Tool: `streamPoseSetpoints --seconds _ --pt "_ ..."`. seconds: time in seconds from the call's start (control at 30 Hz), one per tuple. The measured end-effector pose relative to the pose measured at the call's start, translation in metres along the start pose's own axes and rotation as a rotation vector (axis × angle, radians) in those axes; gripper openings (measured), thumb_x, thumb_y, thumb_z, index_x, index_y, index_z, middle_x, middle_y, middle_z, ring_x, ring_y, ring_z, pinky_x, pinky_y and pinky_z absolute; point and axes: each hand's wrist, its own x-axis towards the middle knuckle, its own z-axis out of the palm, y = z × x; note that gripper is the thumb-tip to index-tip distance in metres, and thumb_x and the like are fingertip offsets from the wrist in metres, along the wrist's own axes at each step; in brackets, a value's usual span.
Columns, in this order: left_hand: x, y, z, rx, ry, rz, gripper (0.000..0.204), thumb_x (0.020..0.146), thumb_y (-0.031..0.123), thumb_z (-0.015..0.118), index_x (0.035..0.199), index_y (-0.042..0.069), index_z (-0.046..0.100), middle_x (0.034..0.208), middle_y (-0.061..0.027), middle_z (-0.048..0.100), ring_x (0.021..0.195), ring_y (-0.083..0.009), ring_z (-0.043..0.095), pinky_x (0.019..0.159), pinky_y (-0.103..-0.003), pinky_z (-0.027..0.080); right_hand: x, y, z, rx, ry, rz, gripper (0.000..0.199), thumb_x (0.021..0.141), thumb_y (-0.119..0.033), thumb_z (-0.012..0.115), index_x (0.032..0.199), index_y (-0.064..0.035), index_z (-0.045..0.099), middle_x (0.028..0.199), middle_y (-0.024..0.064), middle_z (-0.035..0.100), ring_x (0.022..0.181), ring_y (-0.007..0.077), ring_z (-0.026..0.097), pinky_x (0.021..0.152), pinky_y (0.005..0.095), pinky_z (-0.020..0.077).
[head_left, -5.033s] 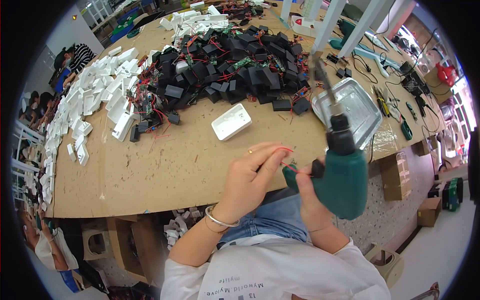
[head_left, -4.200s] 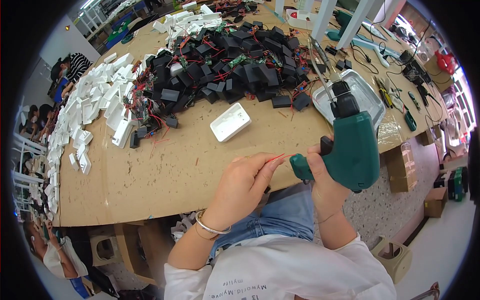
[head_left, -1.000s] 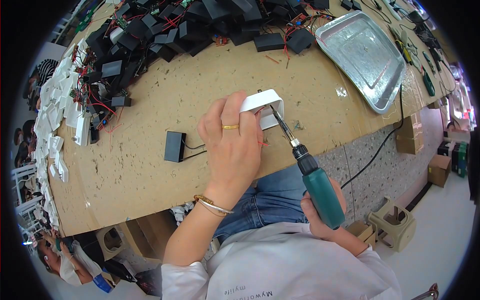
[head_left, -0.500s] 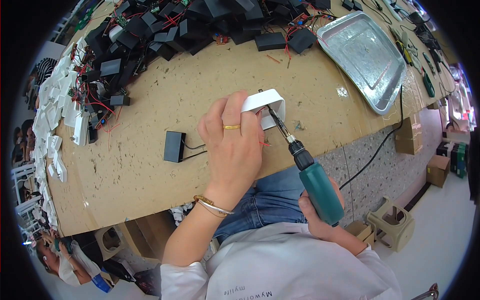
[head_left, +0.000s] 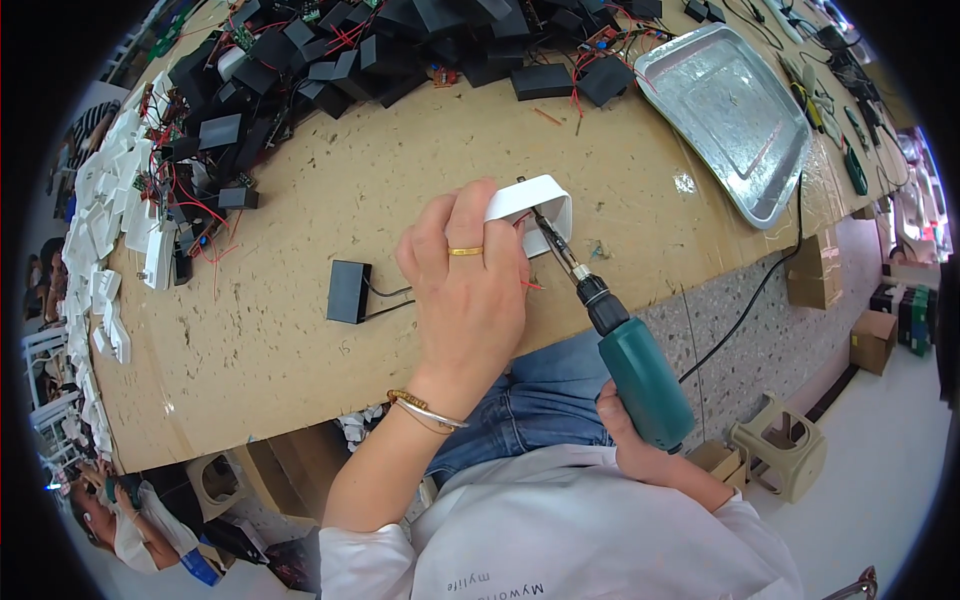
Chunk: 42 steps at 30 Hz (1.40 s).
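My left hand (head_left: 465, 275) is closed round a white plastic housing (head_left: 548, 190) and steadies it above the table. In my right hand (head_left: 632, 430) is a green corded electric screwdriver (head_left: 648, 385), slanting up and left. Its long bit reaches into the housing's open end, with a dark tip showing beyond the far wall. A short red wire pokes out beside my left fingers. To the left of that hand stands a black box (head_left: 348, 292), with two dark leads running from it under the hand; where they end is hidden.
A heap of black boxes (head_left: 400, 60) with red wires and circuit boards covers the far side. White plastic parts (head_left: 95, 230) are piled along the left edge. A metal tray (head_left: 725, 110) lies at the far right, with hand tools (head_left: 808, 100) beyond it.
The back of the screwdriver has shifted very slightly to the right. My left hand and the housing have barely moved, and the bit is still in the housing.
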Motion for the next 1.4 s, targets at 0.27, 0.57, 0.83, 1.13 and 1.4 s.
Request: streamPoseSetpoints --seconds 0.27,0.57,0.83,1.13,1.4 --pt "0.000 0.001 -0.002 0.007 -0.003 -0.002 0.016 0.078 0.008 0.063 0.091 0.003 0.055 0.124 -0.0078 0.047 0.110 -0.0283 0.042 0.088 -0.043 0.033 0.006 -0.009 0.002 -0.124 0.093 -0.282 0.037 0.081 -0.012 0.071 0.109 0.0042 0.054 0.086 0.0082 0.058 0.077 0.0201 0.052 0.068 0.0318 0.0428" --pt "0.001 0.001 -0.001 0.007 0.010 0.004 0.016 0.077 0.008 0.063 0.088 0.004 0.054 0.123 -0.0084 0.048 0.110 -0.0282 0.042 0.087 -0.043 0.033 -0.003 0.001 0.004 -0.016 0.056 -0.040 0.032 0.081 -0.014 0.071 0.103 0.0026 0.056 0.084 0.0070 0.057 0.073 0.0198 0.052 0.065 0.0308 0.0427" --pt "0.000 0.001 -0.001 0.011 0.013 0.003 0.018 0.075 0.009 0.064 0.088 0.004 0.053 0.123 -0.0085 0.048 0.110 -0.0287 0.042 0.088 -0.043 0.034 0.000 -0.002 0.005 -0.021 0.058 -0.128 0.031 0.083 -0.017 0.070 0.103 0.0017 0.056 0.086 0.0075 0.059 0.080 0.0217 0.055 0.069 0.0317 0.0440" --pt "0.001 0.001 -0.002 0.014 0.014 0.006 0.017 0.075 0.008 0.064 0.088 0.003 0.054 0.122 -0.0089 0.048 0.110 -0.0290 0.042 0.087 -0.043 0.034 -0.007 -0.005 0.000 -0.052 0.064 -0.084 0.024 0.084 -0.020 0.069 0.095 0.0001 0.061 0.085 0.0074 0.059 0.084 0.0256 0.056 0.071 0.0354 0.0444" --pt "0.000 0.001 -0.001 -0.007 0.013 0.004 0.017 0.076 0.008 0.064 0.089 0.003 0.054 0.124 -0.0085 0.047 0.110 -0.0290 0.042 0.088 -0.043 0.033 -0.014 0.002 -0.001 -0.027 0.064 -0.046 0.025 0.082 -0.020 0.071 0.095 -0.0003 0.061 0.088 0.0079 0.060 0.085 0.0255 0.057 0.071 0.0346 0.0448"
